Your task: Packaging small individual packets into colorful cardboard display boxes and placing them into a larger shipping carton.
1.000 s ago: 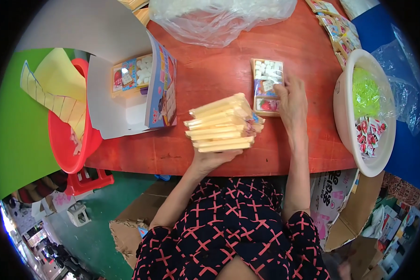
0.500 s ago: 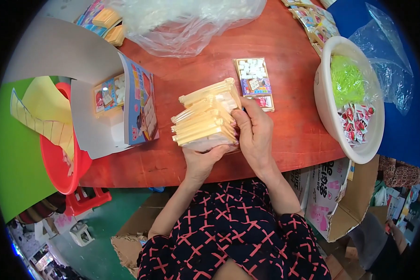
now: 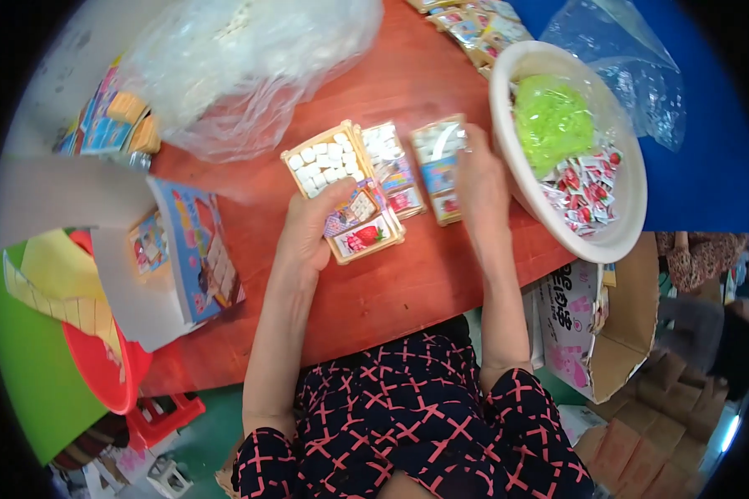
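Left hand (image 3: 312, 237): fingers curled, thumb on top, gripping the near end of a tan tray (image 3: 344, 191) of small white pieces with picture cards. Right hand (image 3: 480, 187): fingers loosely extended, flat, resting on a clear packet (image 3: 438, 166) just right of the tray.

Red table (image 3: 399, 283): bears the tray at its centre.
Clear plastic bag (image 3: 241, 71): beyond the tray, to its left.
White bowl (image 3: 616, 241): right of the tray, holding green material and small red-and-white sachets.
Open printed box (image 3: 195, 249): left of the tray.
Second clear packet (image 3: 391, 166): between tray and right hand.
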Demonstrator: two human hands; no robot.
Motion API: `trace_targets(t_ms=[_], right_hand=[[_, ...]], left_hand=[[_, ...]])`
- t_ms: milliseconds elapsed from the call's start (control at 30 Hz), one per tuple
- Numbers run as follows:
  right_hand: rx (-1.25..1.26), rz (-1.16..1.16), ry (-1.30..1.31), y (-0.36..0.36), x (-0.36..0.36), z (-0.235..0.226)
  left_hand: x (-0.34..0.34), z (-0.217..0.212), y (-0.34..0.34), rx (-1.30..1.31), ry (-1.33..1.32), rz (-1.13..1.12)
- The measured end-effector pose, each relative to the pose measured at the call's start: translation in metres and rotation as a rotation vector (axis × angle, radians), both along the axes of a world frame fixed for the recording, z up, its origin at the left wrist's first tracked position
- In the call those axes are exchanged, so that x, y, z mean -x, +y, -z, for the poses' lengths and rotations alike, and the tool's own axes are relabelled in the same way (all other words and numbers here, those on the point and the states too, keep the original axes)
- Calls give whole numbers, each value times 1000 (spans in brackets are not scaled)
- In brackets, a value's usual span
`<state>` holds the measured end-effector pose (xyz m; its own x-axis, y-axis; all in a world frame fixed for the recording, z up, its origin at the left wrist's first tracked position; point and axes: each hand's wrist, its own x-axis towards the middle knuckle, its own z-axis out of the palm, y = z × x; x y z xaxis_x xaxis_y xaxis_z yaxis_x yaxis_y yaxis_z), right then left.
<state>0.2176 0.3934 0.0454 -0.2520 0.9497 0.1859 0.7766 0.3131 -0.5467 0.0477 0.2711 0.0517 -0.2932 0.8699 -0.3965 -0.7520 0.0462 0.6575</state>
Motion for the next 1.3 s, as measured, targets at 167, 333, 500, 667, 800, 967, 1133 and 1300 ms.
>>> trace_targets(t_ms=[167,333,500,667,800,967,1133,1300], right_hand=[[-47,-84,-29,8,-10,12],[258,-286,244,-28,27,3],[-124,-60,388,-49,-3,1],[323,-290,757,-82,35,0],[421,-349,1160,-99,44,13],[637,-576,1265,-112,37,21],[578,-809,741,-122,11,-10],[422,-858,815,-127,20,-9]], left_hand=[[-19,-1,-2,-423,986,219],[40,34,-13,80,287,151],[48,39,-38,-50,193,203],[43,27,-40,-29,603,245],[7,-18,-50,-222,901,195],[-1,6,-66,-309,1133,43],[-27,13,-83,-335,1205,-344],[-34,5,-92,-328,919,-187]])
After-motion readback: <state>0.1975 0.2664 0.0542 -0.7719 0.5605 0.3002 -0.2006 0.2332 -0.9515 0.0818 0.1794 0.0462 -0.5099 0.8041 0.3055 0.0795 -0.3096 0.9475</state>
